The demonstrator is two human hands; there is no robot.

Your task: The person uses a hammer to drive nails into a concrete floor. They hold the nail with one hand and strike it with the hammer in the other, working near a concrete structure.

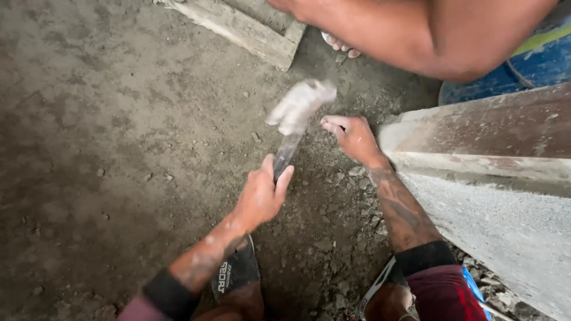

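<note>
My left hand (262, 193) grips the handle of a hammer (297, 116). Its cement-caked head is blurred and raised above the dusty ground. My right hand (354, 138) rests with its fingers bent on the ground just right of the hammer head, beside the end of a grey concrete block (499, 220). Whether it pinches anything is too small to tell.
A weathered wooden plank (493, 128) lies on the block at right. Another worn timber (238, 27) lies at the top. Another person's bare leg (416, 32) and toes (340, 44) cross the top. Loose rubble (333, 232) litters the dirt floor; my sandalled foot (235, 273) is below.
</note>
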